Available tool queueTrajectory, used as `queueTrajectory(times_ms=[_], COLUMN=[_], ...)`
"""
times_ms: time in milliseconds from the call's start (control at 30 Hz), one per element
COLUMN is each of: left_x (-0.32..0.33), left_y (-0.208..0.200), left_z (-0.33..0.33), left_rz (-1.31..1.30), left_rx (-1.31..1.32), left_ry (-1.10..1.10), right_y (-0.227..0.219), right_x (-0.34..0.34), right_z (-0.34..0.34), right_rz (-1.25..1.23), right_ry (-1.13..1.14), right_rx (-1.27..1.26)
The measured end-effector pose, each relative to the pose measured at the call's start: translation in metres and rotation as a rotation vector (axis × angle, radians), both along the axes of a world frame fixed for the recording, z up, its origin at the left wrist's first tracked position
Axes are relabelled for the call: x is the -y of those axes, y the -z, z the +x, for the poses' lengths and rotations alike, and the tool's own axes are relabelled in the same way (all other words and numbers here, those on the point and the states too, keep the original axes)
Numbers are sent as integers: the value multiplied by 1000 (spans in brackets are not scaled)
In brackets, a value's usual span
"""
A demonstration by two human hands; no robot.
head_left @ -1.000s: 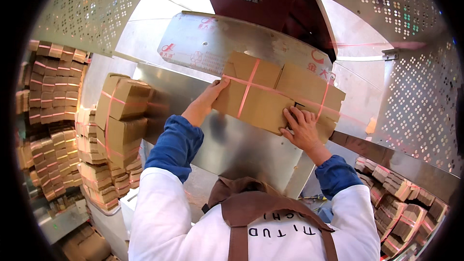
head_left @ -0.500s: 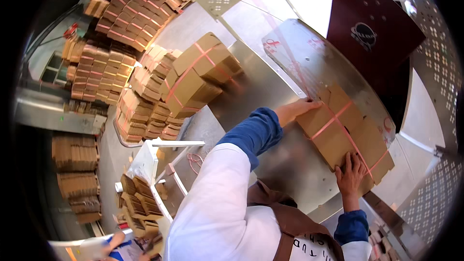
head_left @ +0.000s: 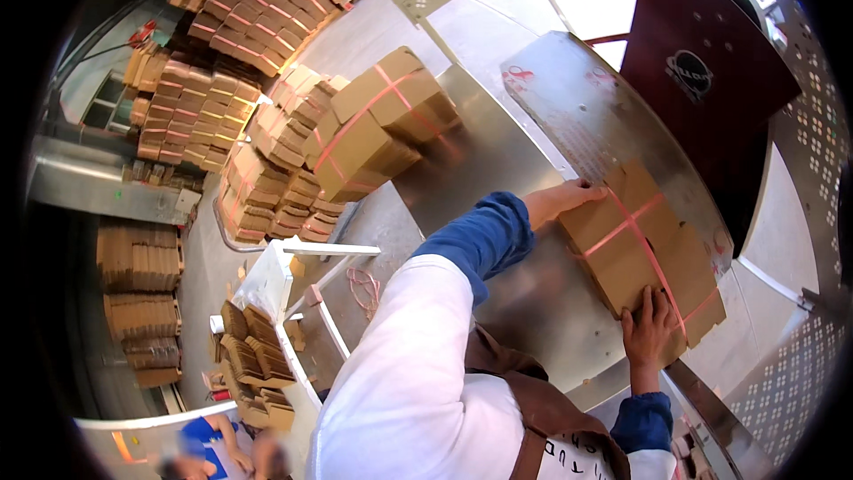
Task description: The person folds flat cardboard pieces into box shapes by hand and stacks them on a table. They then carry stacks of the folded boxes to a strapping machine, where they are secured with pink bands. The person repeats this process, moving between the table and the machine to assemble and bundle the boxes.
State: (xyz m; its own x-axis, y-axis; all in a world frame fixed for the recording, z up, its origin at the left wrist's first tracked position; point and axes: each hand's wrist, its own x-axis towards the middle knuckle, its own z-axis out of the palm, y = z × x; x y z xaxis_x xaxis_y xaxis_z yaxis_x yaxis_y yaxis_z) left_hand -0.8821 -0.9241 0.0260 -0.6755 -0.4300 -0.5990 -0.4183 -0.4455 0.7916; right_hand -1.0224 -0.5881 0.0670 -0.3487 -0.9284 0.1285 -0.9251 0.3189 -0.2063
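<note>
A flat bundle of brown cardboard (head_left: 595, 253) lies on the metal tabletop in front of me, with pink plastic strap (head_left: 633, 221) crossing over it. At its far left corner my left hand (head_left: 569, 198) pinches with thumb and fingers where the strap meets the edge; the fingertips partly hide the grip. My right hand (head_left: 650, 333) rests on the near side of the bundle, fingers laid on the cardboard, thumb by the edge. Beyond the bundle is a machine's metal top plate (head_left: 551, 80), with a dark red panel (head_left: 702, 45) standing behind it.
Left of the metal table (head_left: 480, 125) sits a strapped cardboard bundle (head_left: 373, 120). Stacks of strapped cardboard (head_left: 195, 116) fill the left side. A white frame (head_left: 329, 250) stands near my left arm. Another person (head_left: 213, 444) is at the lower left. Perforated metal panels (head_left: 791, 373) border the right.
The view has shifted slightly, moving most things a little right. The strap stretching from my left hand toward the machine shows less plainly. Both hands keep their places on the bundle.
</note>
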Motion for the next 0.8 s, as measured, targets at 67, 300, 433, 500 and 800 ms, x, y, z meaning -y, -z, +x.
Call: queueTrajectory(times_ms=[67,300,433,500,800], left_x=[6,18,30,36,176], left_y=[13,-5,23,33,143], left_z=[-5,-73,-87,-98,-323], left_rz=[-59,191,159,94,-129], left_rx=[-41,16,76,60,95], left_ry=[68,19,22,91,835], right_y=[9,31,35,35,61], right_x=[-1,29,34,33,40], right_z=[15,-76,-88,-99,-133], right_rz=[61,-98,-70,-76,-85], right_ry=[91,0,12,18,120], right_rx=[35,-9,44,27,-58])
